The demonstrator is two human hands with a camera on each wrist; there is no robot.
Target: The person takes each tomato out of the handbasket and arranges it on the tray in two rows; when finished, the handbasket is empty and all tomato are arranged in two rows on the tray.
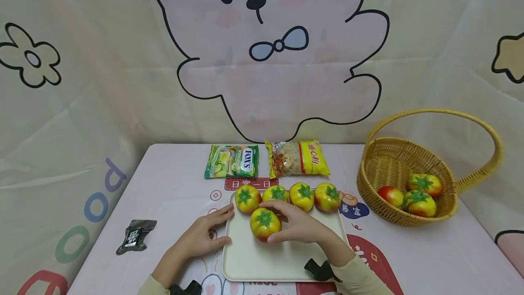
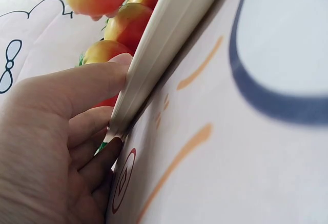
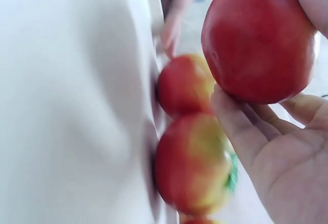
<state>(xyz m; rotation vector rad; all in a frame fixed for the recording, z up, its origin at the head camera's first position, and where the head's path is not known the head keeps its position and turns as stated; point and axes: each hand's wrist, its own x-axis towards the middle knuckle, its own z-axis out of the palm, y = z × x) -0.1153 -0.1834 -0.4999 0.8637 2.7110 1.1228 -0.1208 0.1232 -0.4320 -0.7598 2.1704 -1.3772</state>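
The right hand [image 1: 300, 226] curls its fingers [image 3: 241, 131] round a red-and-yellow toy tomato with a green leafy top [image 1: 265, 224], holding it at the middle of a cream rectangular plastic tray [image 1: 262, 263] that lies on the near part of the pink printed table [image 1: 172, 176]. The left hand [image 1: 202, 236] rests at the tray's left edge, its fingers [image 2: 87, 88] nearly straight and pressed against the rim, gripping nothing.

Along the far edge of the tray four more toy tomatoes [image 1: 302, 196] stand in a row, side by side and touching or nearly so; the held tomato sits just in front of the two on the left.

To the right, well apart from the tray, a woven yellow wicker basket with an arched handle [image 1: 389, 163] holds three further tomatoes [image 1: 419, 203]. Beyond the tray lie a green sweet packet [image 1: 232, 161] and a yellow pasta bag [image 1: 297, 158], side by side. A small dark foil wrapper [image 1: 136, 236] lies near the table's left edge.
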